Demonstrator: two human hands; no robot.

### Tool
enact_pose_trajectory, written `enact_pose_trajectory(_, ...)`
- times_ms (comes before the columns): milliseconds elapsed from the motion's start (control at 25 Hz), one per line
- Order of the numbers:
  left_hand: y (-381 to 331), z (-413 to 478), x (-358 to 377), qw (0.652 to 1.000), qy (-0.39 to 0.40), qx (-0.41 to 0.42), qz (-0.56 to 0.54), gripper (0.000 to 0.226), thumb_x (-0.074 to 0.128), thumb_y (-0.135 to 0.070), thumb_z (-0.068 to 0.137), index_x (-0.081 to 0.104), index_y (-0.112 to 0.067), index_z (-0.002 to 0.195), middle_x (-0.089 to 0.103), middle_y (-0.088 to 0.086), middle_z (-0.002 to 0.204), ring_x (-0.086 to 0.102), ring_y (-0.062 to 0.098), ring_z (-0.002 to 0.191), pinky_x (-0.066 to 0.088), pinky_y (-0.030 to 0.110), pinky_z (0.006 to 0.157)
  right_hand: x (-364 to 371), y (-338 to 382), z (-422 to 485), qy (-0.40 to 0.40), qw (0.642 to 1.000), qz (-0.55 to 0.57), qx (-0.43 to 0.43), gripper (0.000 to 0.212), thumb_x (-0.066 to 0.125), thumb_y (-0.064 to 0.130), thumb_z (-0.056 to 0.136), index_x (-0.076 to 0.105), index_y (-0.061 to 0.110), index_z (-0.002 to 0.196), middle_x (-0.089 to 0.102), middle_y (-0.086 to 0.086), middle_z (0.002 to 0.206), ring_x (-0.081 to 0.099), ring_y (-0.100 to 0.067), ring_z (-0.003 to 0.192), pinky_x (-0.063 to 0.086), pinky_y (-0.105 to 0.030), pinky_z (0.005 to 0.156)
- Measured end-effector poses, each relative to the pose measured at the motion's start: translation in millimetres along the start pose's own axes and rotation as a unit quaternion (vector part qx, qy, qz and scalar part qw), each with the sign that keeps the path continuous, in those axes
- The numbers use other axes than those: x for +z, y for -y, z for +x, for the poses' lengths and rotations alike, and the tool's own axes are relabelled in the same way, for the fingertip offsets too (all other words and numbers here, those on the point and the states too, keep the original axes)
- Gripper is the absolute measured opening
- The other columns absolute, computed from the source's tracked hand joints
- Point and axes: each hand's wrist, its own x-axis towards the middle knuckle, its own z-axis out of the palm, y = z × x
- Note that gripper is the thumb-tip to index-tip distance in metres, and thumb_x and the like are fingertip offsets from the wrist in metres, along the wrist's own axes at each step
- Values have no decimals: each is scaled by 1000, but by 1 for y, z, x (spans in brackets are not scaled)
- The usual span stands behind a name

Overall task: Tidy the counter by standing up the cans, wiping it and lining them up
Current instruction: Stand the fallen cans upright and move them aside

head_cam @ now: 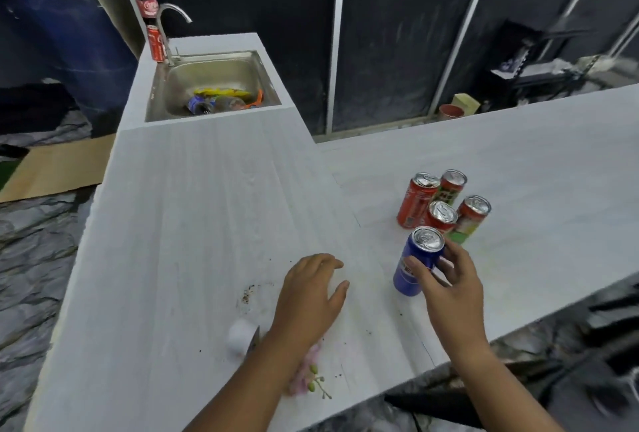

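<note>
5 upright cans (pixel 441 215) in the counter cluster: 1 blue (pixel 416 264), 4 red; 1 more red can (pixel 156 43) by the sink.

blue can (pixel 417 260): upright, near counter (pixel 207 224) edge | four red cans (pixel 442 207): upright, clustered behind

I have one view only, from the head-worn wide-angle camera, looking forward and steeply down over the white counter (pixel 214 224). Both hands fill the near foreground; the sink (pixel 211 85) sits far off at upper left, edges bowed by the lens
</note>
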Motion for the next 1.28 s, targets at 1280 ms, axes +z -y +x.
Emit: enact_pose_trajectory(1280, -32, 5, 37, 999, 17, -32, 34, 42, 65, -52, 102, 68, -30, 138, 60, -11, 149, 52, 14, 140, 39, 34, 120, -77, -49, -16, -70, 978, -148, 127, 68, 90, 44, 81, 49, 34, 135, 58, 3, 130, 56, -20, 124, 49, -43, 105)
